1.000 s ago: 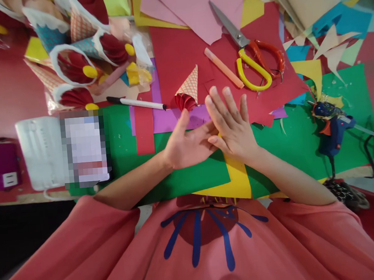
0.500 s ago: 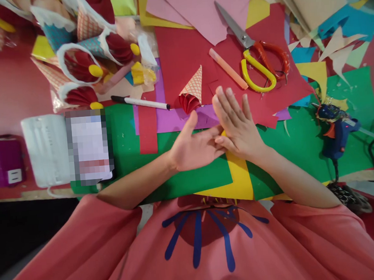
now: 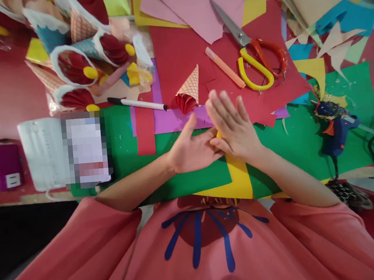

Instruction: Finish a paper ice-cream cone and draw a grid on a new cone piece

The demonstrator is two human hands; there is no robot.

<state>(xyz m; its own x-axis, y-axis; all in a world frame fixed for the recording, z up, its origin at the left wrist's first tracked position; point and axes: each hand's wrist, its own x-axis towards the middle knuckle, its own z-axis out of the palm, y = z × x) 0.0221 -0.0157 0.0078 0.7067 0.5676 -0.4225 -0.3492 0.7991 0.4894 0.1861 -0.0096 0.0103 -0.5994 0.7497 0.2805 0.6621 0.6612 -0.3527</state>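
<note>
My left hand (image 3: pixel 191 150) is palm up, thumb spread and fingers stretched toward the right. Laid across its fingertips is my right hand (image 3: pixel 235 132), palm down with straight fingers. A small yellow patch shows between the hands; I cannot tell whether it is the paper beneath or something between the palms. Just beyond my left thumb lies a small paper cone (image 3: pixel 190 84) with an orange lattice pattern and a pleated red filling. Under the hands are a green sheet (image 3: pixel 184 181) and a yellow sheet (image 3: pixel 240 179).
Scissors (image 3: pixel 241 38) and a peach-coloured stick (image 3: pixel 225 67) lie beyond my right hand. A marker (image 3: pixel 143 103) lies left of the small cone. Several decorated cones (image 3: pixel 74 64) fill the back left. A phone (image 3: pixel 87 150) sits left, a glue gun (image 3: pixel 335 132) right, near paper scraps (image 3: pixel 338 50).
The hands stay overlapped and shift only slightly: my left hand a little right, my right fingertips a little toward me. The camera view sways sideways. The small cone stays put.
</note>
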